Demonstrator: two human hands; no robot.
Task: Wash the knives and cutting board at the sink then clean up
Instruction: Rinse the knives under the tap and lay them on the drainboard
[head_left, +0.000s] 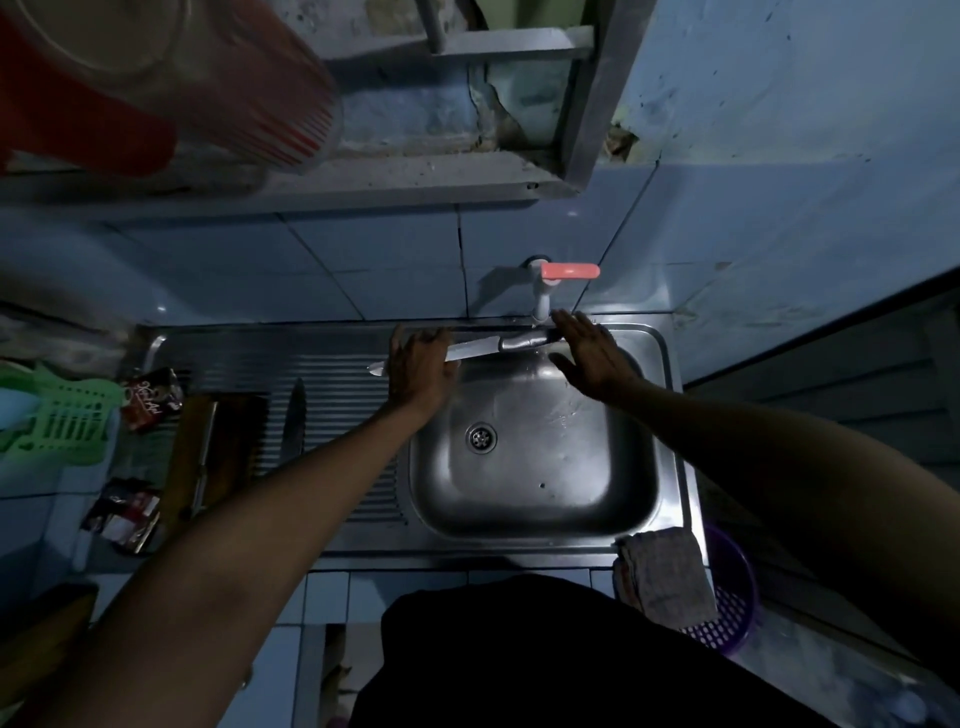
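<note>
I counted two knives. My left hand (422, 366) gripped the blade of one steel knife (470, 351), held across the far rim of the sink (670, 395) with its handle under the tap (543, 296). My right hand (589, 353) was spread flat, fingers straight, just beside that handle. The second knife (294, 418) lay on the drainboard (337, 374), left of the basin. One cutting board (221, 452) lay further left. One cloth (667, 574) sat at the near right corner, one purple basket (730, 597) beside it.
</note>
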